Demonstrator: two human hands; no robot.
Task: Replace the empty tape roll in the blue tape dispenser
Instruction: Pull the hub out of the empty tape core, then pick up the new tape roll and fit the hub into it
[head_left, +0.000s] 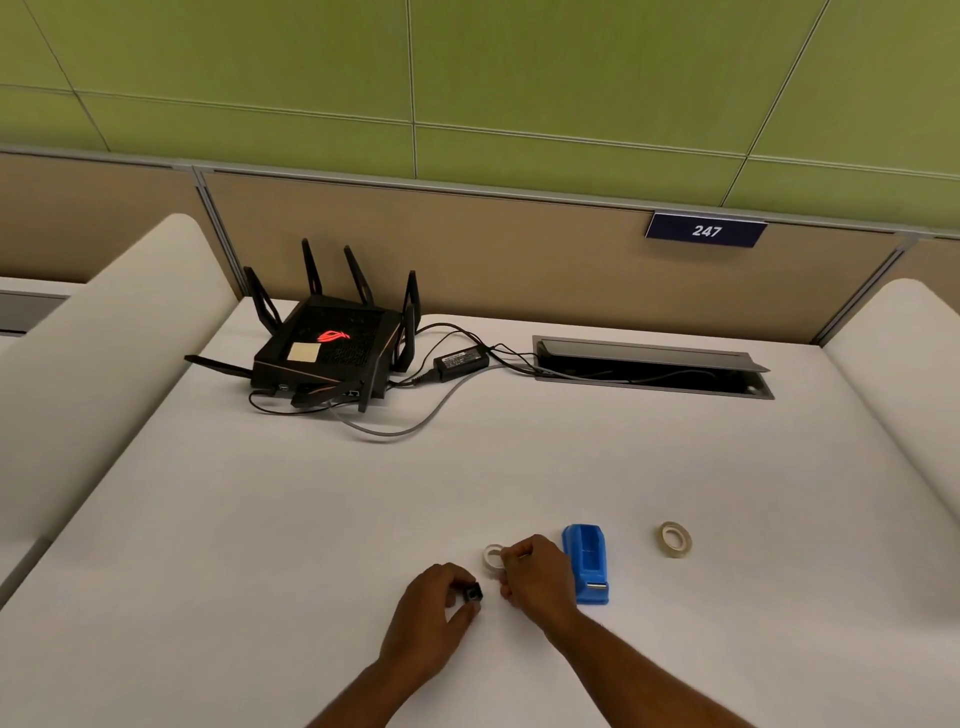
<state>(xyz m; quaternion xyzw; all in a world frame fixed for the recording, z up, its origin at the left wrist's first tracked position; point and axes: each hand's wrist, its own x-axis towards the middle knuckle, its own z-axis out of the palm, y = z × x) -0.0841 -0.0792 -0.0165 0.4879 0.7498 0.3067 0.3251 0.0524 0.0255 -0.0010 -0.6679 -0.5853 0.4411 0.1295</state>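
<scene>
The blue tape dispenser sits on the white desk near its front edge, its long body running away from the person and its roll bay open on top, with nothing visible in it. Just left of the dispenser, touching or almost touching its side, the right hand is curled into a loose fist, thumb and fingers pinched onto a pale ring — a thin, nearly bare tape core, standing on edge and partly hidden by the knuckles. Further left of the dispenser, beyond that ring, the left hand rests low on the desk with its fingers closed around a small black spindle piece, only the end of which shows between thumb and fingertips. To the right of the dispenser, well apart from it, a fuller tape roll stands tilted on the desk by itself, yellowish with a wide hole. Far behind the dispenser and off to its left lies a black router with upright antennas and a red glowing logo — its cables trail to a power brick and into an open cable hatch set in the desk directly behind the dispenser.
</scene>
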